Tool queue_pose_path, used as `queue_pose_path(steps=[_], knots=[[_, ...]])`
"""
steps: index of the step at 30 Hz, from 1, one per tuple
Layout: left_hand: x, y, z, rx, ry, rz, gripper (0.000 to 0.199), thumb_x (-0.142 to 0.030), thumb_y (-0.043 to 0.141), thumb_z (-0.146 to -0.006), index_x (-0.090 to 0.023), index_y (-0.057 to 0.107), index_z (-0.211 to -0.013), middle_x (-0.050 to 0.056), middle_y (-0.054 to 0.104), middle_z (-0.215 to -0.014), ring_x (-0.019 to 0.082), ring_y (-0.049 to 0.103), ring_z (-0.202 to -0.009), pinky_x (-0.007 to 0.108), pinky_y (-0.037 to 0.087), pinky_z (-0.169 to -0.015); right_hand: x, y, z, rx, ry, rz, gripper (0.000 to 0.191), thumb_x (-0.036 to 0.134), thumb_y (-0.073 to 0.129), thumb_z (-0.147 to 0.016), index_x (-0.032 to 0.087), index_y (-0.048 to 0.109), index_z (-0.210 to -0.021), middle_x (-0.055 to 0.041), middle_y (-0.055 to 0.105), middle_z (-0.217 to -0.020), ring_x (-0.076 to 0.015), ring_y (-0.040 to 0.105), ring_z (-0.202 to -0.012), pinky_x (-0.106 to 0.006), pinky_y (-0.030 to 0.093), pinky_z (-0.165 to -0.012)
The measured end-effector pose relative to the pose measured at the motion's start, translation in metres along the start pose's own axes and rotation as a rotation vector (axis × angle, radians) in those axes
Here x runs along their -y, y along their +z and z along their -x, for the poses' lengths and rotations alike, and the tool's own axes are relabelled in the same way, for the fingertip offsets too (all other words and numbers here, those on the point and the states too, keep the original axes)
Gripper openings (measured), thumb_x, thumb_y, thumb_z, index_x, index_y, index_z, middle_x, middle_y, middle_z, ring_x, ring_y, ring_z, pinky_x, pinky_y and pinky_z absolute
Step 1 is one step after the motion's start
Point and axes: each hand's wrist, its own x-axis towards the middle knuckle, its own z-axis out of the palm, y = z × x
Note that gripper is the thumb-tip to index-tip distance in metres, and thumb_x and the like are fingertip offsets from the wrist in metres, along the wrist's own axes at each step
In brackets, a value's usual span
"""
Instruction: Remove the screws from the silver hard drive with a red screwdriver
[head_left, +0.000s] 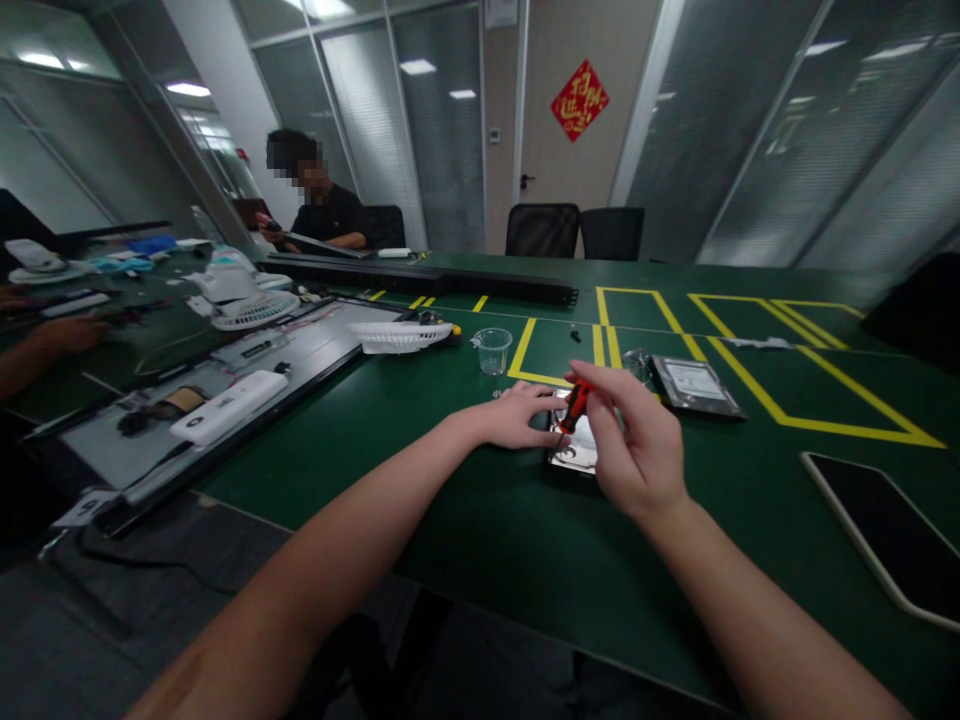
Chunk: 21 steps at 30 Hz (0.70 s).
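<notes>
Hard drive (574, 455) partly hidden; phone (885, 535) cut off.

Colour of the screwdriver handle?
Red and black. The screwdriver handle shows best in the head view, held in the right hand.

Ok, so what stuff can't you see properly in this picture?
All in the head view:
1. Much of the silver-topped drive: the left hand and right hand cover parts of it.
2. Whether the tip of the red and black screwdriver sits in a screw: too small.
3. The writing on the labelled drive: too small and blurred.
4. One corner of the phone: cut off by the right edge.
</notes>
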Motion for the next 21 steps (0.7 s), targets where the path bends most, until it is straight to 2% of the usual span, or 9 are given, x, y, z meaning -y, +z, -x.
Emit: queue_pose_path(steps=[6,11,17,21], knots=[[-0.0029,-0.0031,0.0004,0.041,-0.043,0.035,0.073,-0.069,0.065,-0.1,-0.032,0.055,-0.162,0.017,0.052,-0.163,0.045,0.046,-0.15,0.07,0.038,-0.125,0.0038,0.0016,-0.0042,-0.031,-0.036,0.045,0.033,0.017,0.06,-0.107,0.026,0.071,-0.137,-0.009,0.077,-0.117,-0.0229,0.075,-0.104,-0.041,0.064,-0.088],[0.0022,0.0,-0.0002,0.017,-0.021,0.03,0.079,-0.074,0.064,-0.097,-0.031,0.055,-0.162,0.017,0.046,-0.167,0.047,0.046,-0.149,0.068,0.042,-0.124,0.0051,0.0016,-0.006,-0.025,-0.026,0.077,0.028,0.019,0.064,-0.106,0.024,0.072,-0.133,-0.0088,0.075,-0.112,-0.0217,0.072,-0.099,-0.039,0.062,-0.084],[0.0039,0.001,-0.0001,-0.013,-0.018,0.046,0.076,-0.072,0.069,-0.096,-0.033,0.057,-0.159,0.014,0.05,-0.164,0.046,0.049,-0.147,0.065,0.045,-0.123,0.0057,0.0016,-0.0076,-0.028,-0.013,0.097,0.024,0.022,0.067,-0.105,0.023,0.073,-0.128,-0.0092,0.072,-0.11,-0.0216,0.07,-0.096,-0.04,0.063,-0.085],[0.0021,-0.0003,0.0009,-0.014,-0.022,0.072,0.077,-0.071,0.071,-0.095,-0.028,0.06,-0.159,0.017,0.053,-0.16,0.047,0.048,-0.146,0.065,0.045,-0.121,0.006,0.0008,-0.0067,-0.027,0.005,0.047,0.024,0.024,0.063,-0.107,0.024,0.072,-0.129,-0.0099,0.077,-0.117,-0.0243,0.075,-0.108,-0.044,0.064,-0.093]])
